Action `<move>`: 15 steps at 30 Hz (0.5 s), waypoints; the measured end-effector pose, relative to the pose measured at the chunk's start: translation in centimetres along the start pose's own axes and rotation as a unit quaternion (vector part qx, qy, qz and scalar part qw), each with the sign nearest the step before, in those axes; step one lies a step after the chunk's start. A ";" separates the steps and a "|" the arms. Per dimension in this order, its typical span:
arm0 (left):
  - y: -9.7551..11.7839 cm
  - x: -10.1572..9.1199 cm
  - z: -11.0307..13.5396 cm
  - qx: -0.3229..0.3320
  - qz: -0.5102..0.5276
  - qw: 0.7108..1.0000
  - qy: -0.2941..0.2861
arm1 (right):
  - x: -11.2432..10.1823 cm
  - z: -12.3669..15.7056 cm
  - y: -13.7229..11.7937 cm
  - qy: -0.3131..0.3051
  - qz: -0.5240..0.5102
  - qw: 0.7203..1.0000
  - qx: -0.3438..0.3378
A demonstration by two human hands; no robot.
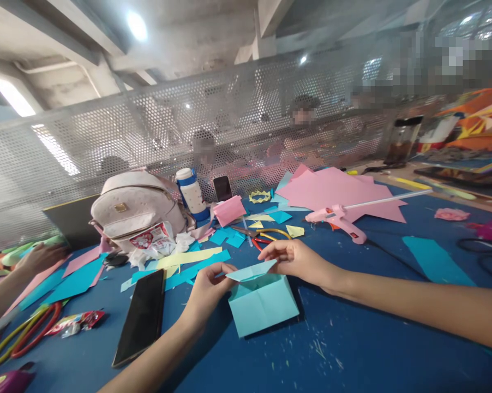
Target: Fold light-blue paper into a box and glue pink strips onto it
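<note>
A folded light-blue paper box stands on the blue tabletop in front of me, its top flap raised above the opening. My left hand pinches the flap's left end between thumb and fingers. At the flap's right end, my right hand has its fingers closed on the paper; part of the grip is hidden behind the flap. Just beyond my right hand lie scissors with red and yellow handles.
A black phone lies left of my left forearm. Farther back are a pale backpack, a bottle, pink paper sheets and a pink glue gun with a cord. Another person's hand is at far left. A perforated metal screen borders the table.
</note>
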State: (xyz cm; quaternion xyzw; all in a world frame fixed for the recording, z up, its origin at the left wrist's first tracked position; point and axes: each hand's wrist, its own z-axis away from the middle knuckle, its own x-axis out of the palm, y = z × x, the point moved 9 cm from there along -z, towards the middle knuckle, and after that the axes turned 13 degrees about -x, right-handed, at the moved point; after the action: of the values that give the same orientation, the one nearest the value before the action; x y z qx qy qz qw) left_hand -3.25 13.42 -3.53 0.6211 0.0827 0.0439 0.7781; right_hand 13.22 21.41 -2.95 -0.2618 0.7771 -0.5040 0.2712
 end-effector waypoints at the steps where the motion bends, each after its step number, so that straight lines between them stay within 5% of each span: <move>1: 0.0 0.0 -0.1 -0.001 -0.003 1.000 -0.002 | 0.0 0.0 0.1 -0.001 -0.001 1.000 0.006; 15: 0.0 -0.5 -0.9 -0.007 -0.045 0.999 -0.021 | -0.5 -0.2 1.5 -0.074 -0.030 0.993 0.091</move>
State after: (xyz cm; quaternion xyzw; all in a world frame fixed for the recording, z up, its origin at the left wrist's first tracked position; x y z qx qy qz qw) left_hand -3.94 14.20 -3.71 0.6124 0.0939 -0.0042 0.7849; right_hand 13.28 22.43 -4.21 -0.2956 0.6975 -0.5597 0.3359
